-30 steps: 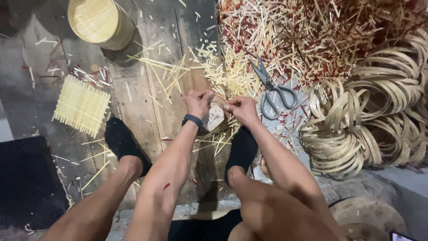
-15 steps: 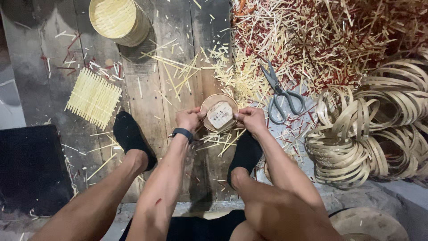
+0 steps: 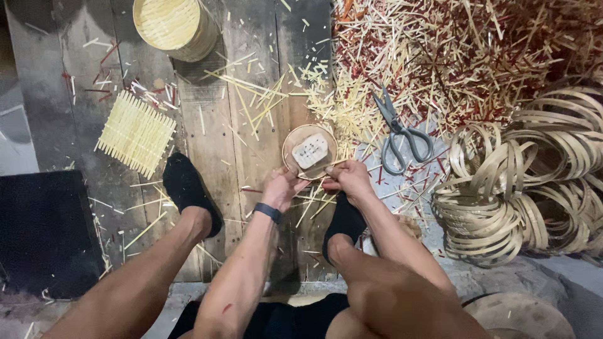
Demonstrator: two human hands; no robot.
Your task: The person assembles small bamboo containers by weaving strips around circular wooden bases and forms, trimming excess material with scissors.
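- Left hand (image 3: 284,186) fingers grasp the near rim of a small round bamboo lid (image 3: 309,151); right hand (image 3: 347,177) fingers pinch the same rim beside it.
- Lid is held above the wooden floor (image 3: 207,132), between the two black-socked feet; a pale rectangular tag sits inside it.
- Scissors (image 3: 398,134) lie just right of the lid.
- Bamboo strip rings (image 3: 527,182) piled further right.
- Splinter heap (image 3: 452,56) behind.
- Slat mat (image 3: 135,133) and round basket (image 3: 173,26) at left.
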